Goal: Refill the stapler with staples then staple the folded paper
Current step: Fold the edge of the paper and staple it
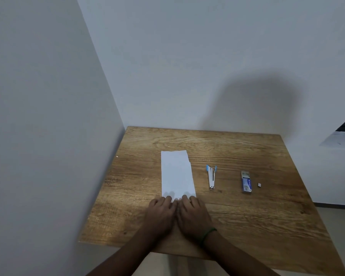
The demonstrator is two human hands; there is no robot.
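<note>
A folded white paper (176,173) lies lengthwise on the wooden table (247,216). My left hand (160,213) and my right hand (193,215) lie side by side at its near edge, fingertips resting flat on the paper. To the right of the paper a small stapler (212,177) with blue ends lies swung open in a V. Further right lies a blue staple box (246,181), partly slid open. A small strip of staples (259,184) sits just right of the box.
The table stands in a corner, with white walls at the left and behind. A green band is on my right wrist (207,235). A pale ledge (339,139) shows at the far right edge.
</note>
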